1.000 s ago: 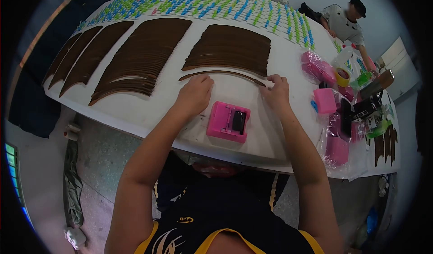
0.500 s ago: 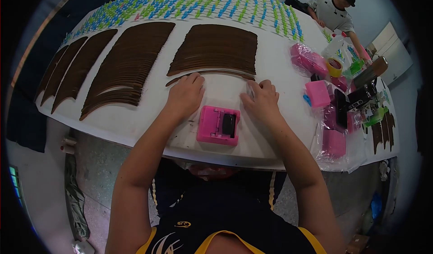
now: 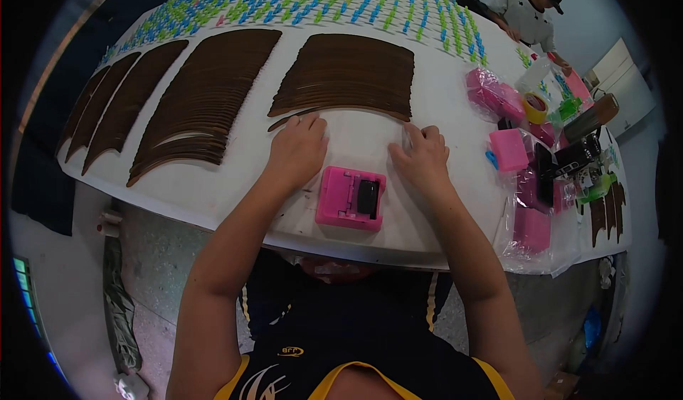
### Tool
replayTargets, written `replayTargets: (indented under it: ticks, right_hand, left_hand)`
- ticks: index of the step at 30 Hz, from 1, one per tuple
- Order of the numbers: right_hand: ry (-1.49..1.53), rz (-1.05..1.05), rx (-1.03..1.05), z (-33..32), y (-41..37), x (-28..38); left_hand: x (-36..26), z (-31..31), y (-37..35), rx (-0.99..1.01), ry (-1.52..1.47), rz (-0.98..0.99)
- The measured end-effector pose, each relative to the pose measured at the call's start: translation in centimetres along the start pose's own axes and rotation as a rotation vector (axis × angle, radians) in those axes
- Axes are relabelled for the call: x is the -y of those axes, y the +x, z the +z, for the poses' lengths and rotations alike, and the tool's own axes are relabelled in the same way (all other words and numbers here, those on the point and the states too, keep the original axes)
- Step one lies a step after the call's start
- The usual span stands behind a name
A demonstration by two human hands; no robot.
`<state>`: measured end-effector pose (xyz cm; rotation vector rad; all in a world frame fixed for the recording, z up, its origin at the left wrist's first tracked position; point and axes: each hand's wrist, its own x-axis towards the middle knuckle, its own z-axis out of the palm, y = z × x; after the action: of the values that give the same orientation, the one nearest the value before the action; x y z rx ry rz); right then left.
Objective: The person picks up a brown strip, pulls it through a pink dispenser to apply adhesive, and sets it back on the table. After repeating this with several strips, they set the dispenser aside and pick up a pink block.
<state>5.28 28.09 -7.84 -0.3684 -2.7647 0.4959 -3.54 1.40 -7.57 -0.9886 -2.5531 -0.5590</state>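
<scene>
Hands work at the near edge of a white tabletop (image 3: 213,187), where a thin, curved brown strip (image 3: 284,123) lies against the front of a fanned row of matching dark brown strips (image 3: 348,76). The left hand (image 3: 299,150) lies palm down with its fingertips on the strip's left end, its grip open and closed around nothing. The right hand (image 3: 421,157) rests palm down near the row's lower right corner, fingers spread, its grip likewise open. Whether it touches the strip cannot be told.

Between the two wrists, just below the hands, sits a pink rectangular plastic box with a black insert (image 3: 351,198). More fanned rows of brown strips (image 3: 206,94) stretch away to the left, and ranks of small green and blue pieces (image 3: 320,2) line the far edge. Pink packs in clear bags (image 3: 491,98) and a yellow tape roll (image 3: 535,105) crowd the right side. Another person in a white shirt (image 3: 530,16) bends over the far right corner.
</scene>
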Motion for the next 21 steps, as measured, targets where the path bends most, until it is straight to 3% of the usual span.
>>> replayTargets:
  ticks: [4,7,21]
  right_hand:
    - [0.037,-0.029,0.007,-0.4,-0.2,-0.1]
    - [0.063,-0.048,0.012,-0.8,-0.5,0.0]
    - [0.099,-0.017,0.006,-1.1,-0.8,0.2]
  left_hand:
    - [-0.5,-1.1,-1.8,0.109,0.080,-0.213]
    - [-0.5,-0.9,-2.8,-0.008,0.125,-0.264]
    - [-0.3,-0.5,-2.4,0.005,0.141,-0.315]
